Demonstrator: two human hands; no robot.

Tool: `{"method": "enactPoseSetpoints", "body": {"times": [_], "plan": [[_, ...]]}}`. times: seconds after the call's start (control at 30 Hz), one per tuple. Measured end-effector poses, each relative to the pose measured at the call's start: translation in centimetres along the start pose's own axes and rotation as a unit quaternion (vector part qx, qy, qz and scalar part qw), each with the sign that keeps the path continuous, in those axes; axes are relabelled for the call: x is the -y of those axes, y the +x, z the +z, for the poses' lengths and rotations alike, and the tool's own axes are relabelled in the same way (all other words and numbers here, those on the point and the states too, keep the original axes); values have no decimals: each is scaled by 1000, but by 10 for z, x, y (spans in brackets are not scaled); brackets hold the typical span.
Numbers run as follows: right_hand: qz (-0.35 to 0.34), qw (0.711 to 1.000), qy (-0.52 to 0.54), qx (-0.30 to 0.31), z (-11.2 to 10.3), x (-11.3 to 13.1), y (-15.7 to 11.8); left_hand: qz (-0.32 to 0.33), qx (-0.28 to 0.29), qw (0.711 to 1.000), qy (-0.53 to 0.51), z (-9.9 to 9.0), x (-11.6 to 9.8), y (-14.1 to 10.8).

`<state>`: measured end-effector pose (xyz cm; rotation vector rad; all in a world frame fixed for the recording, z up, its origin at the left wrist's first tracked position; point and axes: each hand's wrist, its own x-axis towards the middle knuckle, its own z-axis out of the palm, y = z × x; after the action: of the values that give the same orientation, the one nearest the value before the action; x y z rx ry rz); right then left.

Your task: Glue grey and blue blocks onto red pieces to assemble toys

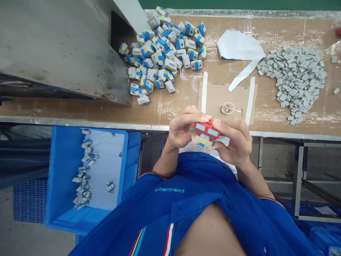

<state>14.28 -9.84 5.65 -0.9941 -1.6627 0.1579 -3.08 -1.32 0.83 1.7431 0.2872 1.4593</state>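
Just over the table's front edge, both of my hands grip one small plastic toy part [205, 133]. Its upper section is red with two pale blue panels; the lower section is grey with yellow and blue marks. My left hand [185, 126] pinches its left side, thumb below and fingers above. On the right side, my right hand [233, 137] closes in the same way. Whether the red and grey sections are fully joined, I cannot tell. Beyond my hands, a small cup [227, 108] with a thin stick in it stands on a cardboard sheet [213, 92].
Grey, blue and yellow parts [165, 49] are heaped at the back left beside a metal machine [61, 46]. A pile of small grey pieces [298, 78] lies right, near a white cloth [239, 46]. A blue crate [62, 177] with several parts stands below left.
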Motion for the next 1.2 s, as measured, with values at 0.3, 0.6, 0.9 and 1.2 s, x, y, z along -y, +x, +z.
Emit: {"method": "enactPoseSetpoints", "body": {"times": [0.3,0.6,0.9,1.2], "plan": [[18,1000,21,-4,2,-1,1,-6,-11,1000,11,-3,-1,-5],[38,997,70,5,0,-5,-2,6,0,999,36,-5,-6,-3],[42,996,73,16,0,-10,-3,-4,-11,995,94,-6,-18,-1],[23,999,45,11,-1,-11,-2,-21,-3,997,76,-6,-17,-2]]}}
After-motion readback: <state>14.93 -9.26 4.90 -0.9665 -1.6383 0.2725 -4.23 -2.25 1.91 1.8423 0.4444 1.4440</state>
